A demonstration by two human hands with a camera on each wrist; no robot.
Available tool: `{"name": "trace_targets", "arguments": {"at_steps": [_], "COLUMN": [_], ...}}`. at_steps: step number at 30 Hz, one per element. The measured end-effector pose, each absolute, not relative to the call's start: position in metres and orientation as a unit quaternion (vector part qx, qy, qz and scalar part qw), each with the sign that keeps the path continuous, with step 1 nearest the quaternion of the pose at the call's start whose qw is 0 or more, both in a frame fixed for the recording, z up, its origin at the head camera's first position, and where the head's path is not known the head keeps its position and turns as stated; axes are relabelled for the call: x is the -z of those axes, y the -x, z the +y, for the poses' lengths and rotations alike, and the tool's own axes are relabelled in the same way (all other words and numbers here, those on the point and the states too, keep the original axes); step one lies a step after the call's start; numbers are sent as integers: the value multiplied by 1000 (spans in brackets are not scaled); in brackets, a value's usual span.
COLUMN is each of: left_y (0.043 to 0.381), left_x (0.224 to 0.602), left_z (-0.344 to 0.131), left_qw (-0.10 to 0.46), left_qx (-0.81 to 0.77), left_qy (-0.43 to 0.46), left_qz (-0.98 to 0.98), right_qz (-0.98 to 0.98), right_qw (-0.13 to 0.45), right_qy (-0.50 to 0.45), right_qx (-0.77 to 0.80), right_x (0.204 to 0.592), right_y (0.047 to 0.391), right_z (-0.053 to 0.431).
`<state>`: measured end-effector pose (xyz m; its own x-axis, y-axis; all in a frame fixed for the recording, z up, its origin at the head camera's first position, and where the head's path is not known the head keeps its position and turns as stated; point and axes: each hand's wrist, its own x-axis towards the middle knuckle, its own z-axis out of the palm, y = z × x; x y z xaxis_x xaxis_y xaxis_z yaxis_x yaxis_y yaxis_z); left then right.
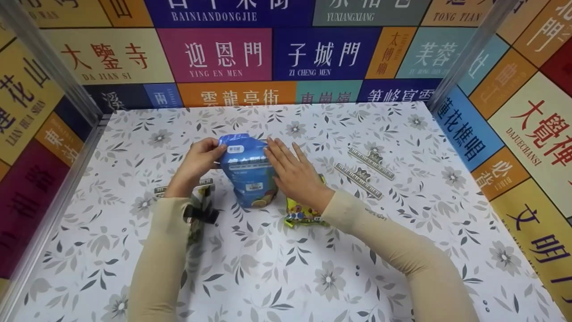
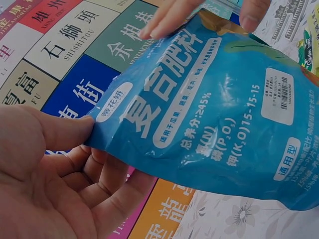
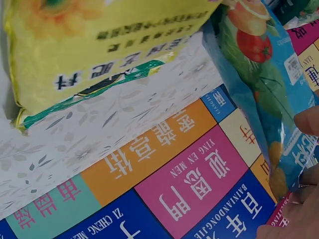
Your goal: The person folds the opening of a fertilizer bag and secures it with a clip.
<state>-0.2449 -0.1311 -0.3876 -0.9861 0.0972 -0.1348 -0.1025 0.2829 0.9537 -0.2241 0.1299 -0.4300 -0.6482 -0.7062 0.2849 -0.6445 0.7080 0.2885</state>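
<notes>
A blue fertilizer bag stands upright on the table, its printed front towards the head camera. My left hand pinches the bag's upper left corner between thumb and fingers; the left wrist view shows this hand close up. At the upper right edge, my right hand touches the bag with nearly straight fingers. In the right wrist view, vegetables are printed on the bag, and part of the right hand lies beside its top. A yellow fertilizer bag is partly hidden under the right hand.
Two long metal clips, an upper one and a lower one, lie on the right. Another long clip shows by the left wrist, near a partly hidden green packet. Printed panels wall the flowered tabletop.
</notes>
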Motion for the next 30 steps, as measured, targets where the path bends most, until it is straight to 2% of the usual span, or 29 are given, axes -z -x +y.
{"name": "trace_targets", "arguments": {"at_steps": [13, 30], "left_y": [244, 242], "left_x": [390, 394], "left_z": [-131, -129], "left_qw": [70, 53], "left_qx": [-606, -601], "left_qy": [-3, -6], "left_qz": [792, 797], "right_qz": [-867, -790], "right_qw": [295, 408], "right_qy": [-391, -458], "right_qx": [94, 23], "right_x": [435, 425], "right_y": [236, 260], "right_z": [132, 128]}}
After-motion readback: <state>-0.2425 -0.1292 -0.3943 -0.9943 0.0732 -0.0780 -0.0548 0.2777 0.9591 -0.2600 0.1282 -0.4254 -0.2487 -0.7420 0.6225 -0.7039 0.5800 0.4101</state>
